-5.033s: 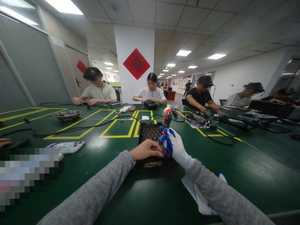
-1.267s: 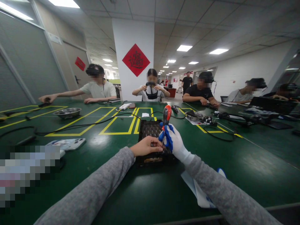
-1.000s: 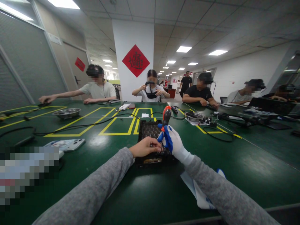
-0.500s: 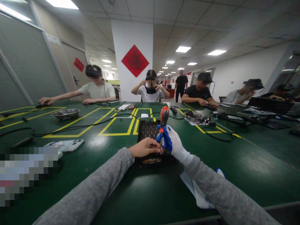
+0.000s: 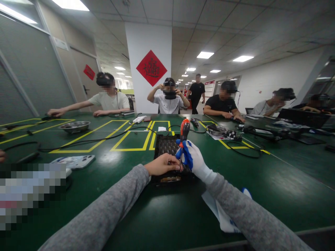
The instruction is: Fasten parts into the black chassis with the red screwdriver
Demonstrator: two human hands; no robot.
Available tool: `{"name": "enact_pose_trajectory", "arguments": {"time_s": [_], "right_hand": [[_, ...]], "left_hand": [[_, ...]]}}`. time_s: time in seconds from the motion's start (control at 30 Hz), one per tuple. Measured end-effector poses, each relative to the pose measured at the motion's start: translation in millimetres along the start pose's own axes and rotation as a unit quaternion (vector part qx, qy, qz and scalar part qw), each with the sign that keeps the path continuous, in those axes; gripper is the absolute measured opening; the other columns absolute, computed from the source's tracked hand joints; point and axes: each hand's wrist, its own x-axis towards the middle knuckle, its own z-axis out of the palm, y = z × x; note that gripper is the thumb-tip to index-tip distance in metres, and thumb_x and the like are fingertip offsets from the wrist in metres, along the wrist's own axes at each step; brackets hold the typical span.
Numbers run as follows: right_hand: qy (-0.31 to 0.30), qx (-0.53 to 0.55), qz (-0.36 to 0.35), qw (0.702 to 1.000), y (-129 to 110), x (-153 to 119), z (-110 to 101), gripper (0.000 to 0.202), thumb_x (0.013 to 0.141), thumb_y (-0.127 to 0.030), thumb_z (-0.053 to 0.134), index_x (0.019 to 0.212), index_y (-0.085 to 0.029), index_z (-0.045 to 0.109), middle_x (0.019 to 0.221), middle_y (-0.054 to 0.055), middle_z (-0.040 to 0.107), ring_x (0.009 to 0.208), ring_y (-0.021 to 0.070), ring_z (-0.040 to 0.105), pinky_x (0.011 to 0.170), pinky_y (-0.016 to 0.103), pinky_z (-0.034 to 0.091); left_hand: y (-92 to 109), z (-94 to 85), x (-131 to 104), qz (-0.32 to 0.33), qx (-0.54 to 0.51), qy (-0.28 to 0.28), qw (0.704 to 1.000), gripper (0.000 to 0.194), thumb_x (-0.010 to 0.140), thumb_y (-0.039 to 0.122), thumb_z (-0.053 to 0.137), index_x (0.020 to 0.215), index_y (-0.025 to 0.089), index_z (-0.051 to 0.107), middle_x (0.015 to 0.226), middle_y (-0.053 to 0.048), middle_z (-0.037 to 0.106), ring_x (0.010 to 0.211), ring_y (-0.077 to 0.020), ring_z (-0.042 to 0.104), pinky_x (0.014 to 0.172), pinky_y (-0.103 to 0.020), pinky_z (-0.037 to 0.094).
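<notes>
A black flat device (image 5: 167, 144) with a grid of small parts lies on the green table (image 5: 162, 216) in front of me. My right hand (image 5: 195, 160), in a white glove with blue fingertips, grips a screwdriver (image 5: 184, 130) with a red and black handle, held upright with its tip down on the device. My bare left hand (image 5: 161, 164) rests on the device's near edge, fingers pinched beside the screwdriver tip. What the fingers pinch is too small to tell.
A white glove (image 5: 225, 214) lies by my right forearm. A white phone-like item (image 5: 73, 161) lies at left, a metal bowl (image 5: 74, 126) farther back, another bowl (image 5: 216, 130) at right. Black cables cross yellow tape lines. Several people sit along the far side; one walks behind.
My hands and the screwdriver have barely moved. The person opposite has raised a headset to their head, and a person in black has walked closer.
</notes>
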Motion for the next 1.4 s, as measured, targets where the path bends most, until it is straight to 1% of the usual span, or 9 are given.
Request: {"name": "enact_pose_trajectory", "arguments": {"time_s": [0.1,0.3,0.53,0.77,0.87,1.0,1.13,1.27,1.4], "right_hand": [[0.004,0.004,-0.007,1.0,-1.6,-0.6,1.2,0.034,0.077,-0.047,0.053,0.095,-0.018,0.051,0.053,-0.005,0.054,0.037,0.0059,0.044,0.036,0.016,0.033],[0.013,-0.003,-0.024,1.0,-1.9,-0.5,1.3,0.032,0.078,-0.045,0.052,0.095,-0.017,0.05,0.054,-0.004,0.055,0.039,0.0057,0.044,0.037,0.016,0.034],[-0.015,0.006,-0.013,1.0,1.9,-1.2,-0.5,0.034,0.079,-0.045,0.05,0.099,-0.018,0.05,0.056,-0.003,0.056,0.037,0.0063,0.045,0.036,0.017,0.035],[-0.013,0.006,-0.023,1.0,-0.9,-1.7,2.7,0.033,0.078,-0.045,0.053,0.096,-0.018,0.05,0.055,-0.004,0.056,0.04,0.0064,0.046,0.038,0.017,0.036],[-0.014,-0.004,-0.011,1.0,-1.3,-1.6,2.0,0.036,0.077,-0.048,0.053,0.096,-0.018,0.05,0.055,-0.004,0.056,0.039,0.0066,0.046,0.037,0.017,0.035],[-0.016,-0.01,-0.012,1.0,0.1,-2.5,0.3,0.033,0.078,-0.047,0.05,0.093,-0.017,0.05,0.057,-0.003,0.056,0.038,0.0071,0.046,0.036,0.018,0.036],[-0.012,-0.005,-0.017,1.0,-0.4,-3.4,1.0,0.031,0.079,-0.045,0.051,0.093,-0.018,0.05,0.057,-0.003,0.057,0.039,0.0077,0.047,0.037,0.019,0.037],[0.022,0.006,-0.023,0.999,-5.7,1.0,2.6,0.032,0.077,-0.046,0.054,0.092,-0.018,0.051,0.058,-0.003,0.057,0.041,0.0067,0.047,0.039,0.019,0.037],[0.045,0.011,-0.017,0.999,-12.8,7.5,6.9,0.035,0.071,-0.048,0.059,0.09,-0.019,0.052,0.06,-0.002,0.057,0.049,0.0092,0.052,0.044,0.02,0.04]], "left_hand": [[0.9,1.1,0.8,-0.022,-0.013,0.006,1.0,0.026,0.08,0.033,0.054,0.085,0.01,0.065,0.088,-0.007,0.066,0.082,-0.0153,0.059,0.078,-0.025,0.045],[-3.4,2.4,1.1,-0.058,0.009,0.058,0.997,0.027,0.072,0.036,0.063,0.078,0.009,0.063,0.067,-0.002,0.063,0.061,-0.0107,0.055,0.06,-0.02,0.043],[2.6,0.4,-0.5,-0.024,-0.013,0.016,0.999,0.026,0.076,0.033,0.058,0.083,0.009,0.065,0.089,-0.008,0.067,0.083,-0.0158,0.06,0.078,-0.026,0.045],[-1.8,1.8,0.7,-0.062,0.005,0.067,0.996,0.028,0.068,0.036,0.066,0.075,0.009,0.063,0.066,-0.002,0.063,0.061,-0.0114,0.056,0.06,-0.022,0.044],[-2.6,0.9,-0.3,-0.057,0.004,0.06,0.997,0.027,0.07,0.035,0.065,0.077,0.009,0.065,0.072,-0.004,0.065,0.065,-0.0128,0.058,0.065,-0.023,0.045],[0.4,0.0,-1.5,-0.025,-0.009,0.03,0.999,0.026,0.075,0.033,0.06,0.083,0.009,0.066,0.087,-0.008,0.068,0.081,-0.0162,0.061,0.077,-0.026,0.046],[2.1,1.0,-0.9,-0.014,-0.024,0.01,1.0,0.027,0.076,0.035,0.058,0.084,0.01,0.066,0.089,-0.009,0.067,0.083,-0.0167,0.06,0.078,-0.026,0.045],[7.0,-1.9,-1.4,-0.022,-0.002,0.071,0.997,0.031,0.079,0.039,0.054,0.084,0.011,0.066,0.082,-0.006,0.066,0.077,-0.015,0.058,0.074,-0.025,0.044],[17.7,-10.3,-4.6,-0.006,-0.025,0.136,0.99,0.042,0.086,0.043,0.04,0.076,0.01,0.063,0.077,-0.006,0.064,0.074,-0.0147,0.057,0.074,-0.026,0.043]]}}
